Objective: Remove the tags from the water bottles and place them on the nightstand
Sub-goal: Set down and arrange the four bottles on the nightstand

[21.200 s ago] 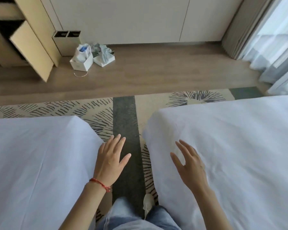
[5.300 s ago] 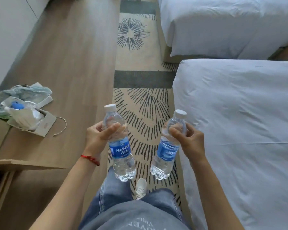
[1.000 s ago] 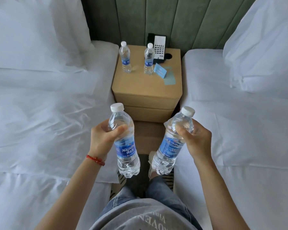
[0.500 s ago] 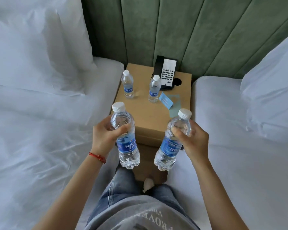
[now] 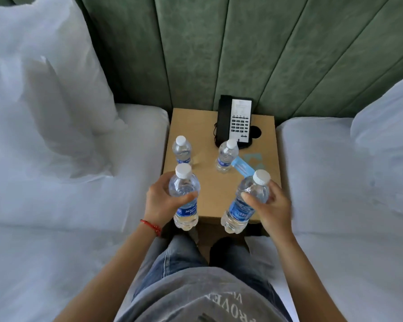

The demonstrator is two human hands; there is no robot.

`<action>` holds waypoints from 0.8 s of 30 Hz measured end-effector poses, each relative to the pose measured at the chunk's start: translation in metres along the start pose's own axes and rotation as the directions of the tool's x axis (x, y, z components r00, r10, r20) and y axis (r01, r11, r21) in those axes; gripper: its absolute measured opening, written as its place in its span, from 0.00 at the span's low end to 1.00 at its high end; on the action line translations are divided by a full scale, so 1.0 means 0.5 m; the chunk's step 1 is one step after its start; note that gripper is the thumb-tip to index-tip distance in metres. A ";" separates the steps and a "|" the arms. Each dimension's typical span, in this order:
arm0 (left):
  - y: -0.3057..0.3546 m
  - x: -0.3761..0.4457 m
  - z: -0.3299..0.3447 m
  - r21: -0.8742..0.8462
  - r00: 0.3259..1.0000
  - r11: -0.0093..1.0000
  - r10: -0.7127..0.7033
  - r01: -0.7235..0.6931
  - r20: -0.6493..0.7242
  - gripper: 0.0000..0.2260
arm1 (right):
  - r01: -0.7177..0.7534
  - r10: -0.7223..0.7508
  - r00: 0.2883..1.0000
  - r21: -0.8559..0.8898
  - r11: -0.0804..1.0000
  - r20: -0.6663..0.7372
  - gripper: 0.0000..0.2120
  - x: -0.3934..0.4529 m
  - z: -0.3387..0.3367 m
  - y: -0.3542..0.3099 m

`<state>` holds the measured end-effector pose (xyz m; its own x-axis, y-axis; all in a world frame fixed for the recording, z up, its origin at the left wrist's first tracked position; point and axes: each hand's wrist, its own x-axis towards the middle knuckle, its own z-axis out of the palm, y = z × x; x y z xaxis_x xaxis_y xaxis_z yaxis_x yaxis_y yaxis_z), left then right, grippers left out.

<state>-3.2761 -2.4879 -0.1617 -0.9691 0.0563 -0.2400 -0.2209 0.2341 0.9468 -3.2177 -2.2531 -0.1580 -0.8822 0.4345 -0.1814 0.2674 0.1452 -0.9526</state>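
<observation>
Two white beds flank a square tan wooden nightstand. On the nightstand stand a black-and-white telephone, two clear capped water bottles and a pale blue tag. Over its near edge, the left hand grasps one clear blue-labelled bottle; the right hand grasps another.

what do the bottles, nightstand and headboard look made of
The bottle in the left hand and the bottle in the right hand look like clear thin plastic: see-through walls, white ribbed caps, glossy blue labels. The nightstand seems matte light wood or laminate, grain too faint to tell. The headboard looks like green velvety fabric, padded in stitched channels.
</observation>
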 end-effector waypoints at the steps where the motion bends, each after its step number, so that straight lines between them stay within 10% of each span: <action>1: -0.004 0.018 -0.002 0.018 1.000 1.000 -0.008 0.008 0.009 0.21 | -0.014 0.014 1.000 -0.009 1.000 -0.007 0.20 0.011 0.011 0.004; 24: -0.122 0.184 0.069 0.146 0.974 0.964 -0.218 0.224 -0.060 0.27 | -0.169 0.176 0.984 -0.142 0.975 0.033 0.25 0.176 0.095 0.129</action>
<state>-3.3479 -2.4637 -0.2490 -0.9025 -0.0540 -0.4272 -0.4142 0.3799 0.8271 -3.2962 -2.2478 -0.2471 -0.8338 0.4239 -0.3537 0.4651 0.1940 -0.8637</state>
